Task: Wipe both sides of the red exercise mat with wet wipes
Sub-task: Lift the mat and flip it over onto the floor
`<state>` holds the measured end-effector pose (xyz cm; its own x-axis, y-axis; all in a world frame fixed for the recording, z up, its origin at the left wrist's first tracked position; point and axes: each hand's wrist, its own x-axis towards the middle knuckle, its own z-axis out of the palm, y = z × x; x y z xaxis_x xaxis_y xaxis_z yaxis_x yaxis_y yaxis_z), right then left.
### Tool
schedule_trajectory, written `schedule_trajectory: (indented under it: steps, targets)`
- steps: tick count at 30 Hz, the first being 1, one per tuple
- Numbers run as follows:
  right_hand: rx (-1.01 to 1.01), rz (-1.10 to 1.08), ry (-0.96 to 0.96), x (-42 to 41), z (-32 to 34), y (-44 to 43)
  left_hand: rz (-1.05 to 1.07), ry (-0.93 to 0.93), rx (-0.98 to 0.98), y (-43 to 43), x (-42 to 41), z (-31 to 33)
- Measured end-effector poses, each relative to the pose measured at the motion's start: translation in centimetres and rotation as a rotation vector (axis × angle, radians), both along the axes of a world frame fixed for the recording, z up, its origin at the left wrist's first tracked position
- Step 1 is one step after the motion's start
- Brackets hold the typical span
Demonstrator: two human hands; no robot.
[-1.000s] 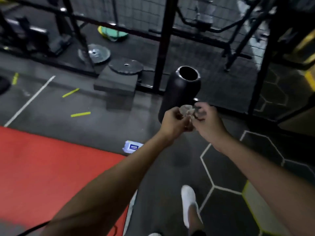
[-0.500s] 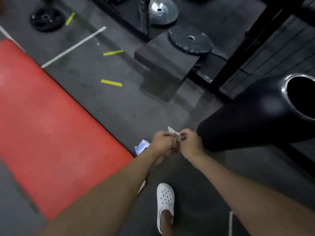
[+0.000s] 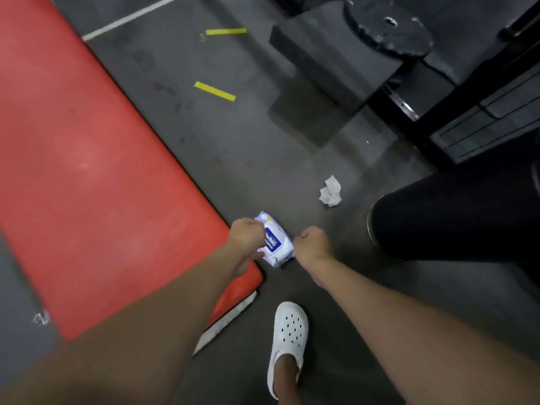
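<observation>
Your left hand (image 3: pixel 247 235) and right hand (image 3: pixel 312 244) curled beside the wipes pack (image 3: pixel 276 245); actual grip could not be determined. The red mat (image 3: pixel 87 171) lay flat, frame left.

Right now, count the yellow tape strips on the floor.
2. Upper strip by the white line; lower strip between the red mat and the dark block. More may be out of view.

Mat (image 3: pixel 87 171), wipes pack (image 3: pixel 276 245) on floor (image 3: pixel 233 147)

mat (image 3: pixel 87 171) 1 | wipes pack (image 3: pixel 276 244) 1 | crumpled wipe (image 3: pixel 330 191) 1 | tape strips (image 3: pixel 226 31) (image 3: pixel 214 90) 2 | hands (image 3: pixel 248 235) (image 3: pixel 312 244) 2 | clog (image 3: pixel 289 331) 1
</observation>
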<state>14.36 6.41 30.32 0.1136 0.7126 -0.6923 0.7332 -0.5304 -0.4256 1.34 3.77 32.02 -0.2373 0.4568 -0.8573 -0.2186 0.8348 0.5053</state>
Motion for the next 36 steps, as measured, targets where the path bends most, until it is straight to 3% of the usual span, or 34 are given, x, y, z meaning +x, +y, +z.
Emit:
schedule_trajectory:
  steps: [8,15,19,24,28,31,36]
  targets:
    - [-0.083,0.236,0.031,-10.9,-3.6,-13.2,0.134,0.036,-0.026,-14.9,-10.1,-2.1]
    - [-0.334,0.138,0.125,-16.2,-16.5,-23.6,0.407,0.004,-0.184,-28.6,-16.3,-14.7]
    - [-0.348,0.130,0.092,-16.7,-23.2,-25.6,0.439,0.054,-0.289,-34.6,-17.2,-22.3]
    - [-0.154,0.329,-0.075,-14.9,-29.0,-23.3,0.398,0.105,-0.272,-35.4,-16.0,-28.5]
    - [-0.008,0.361,-0.284,-13.3,-31.1,-19.9,0.295,0.191,-0.227,-32.6,-15.1,-31.4]
    - [0.018,0.349,-0.320,-12.1,-32.4,-17.3,0.117,0.298,-0.251,-30.8,-14.4,-32.6]
    - [0.028,0.357,-0.303,-10.5,-34.5,-15.0,0.019,0.228,-0.202,-28.5,-12.3,-33.9]
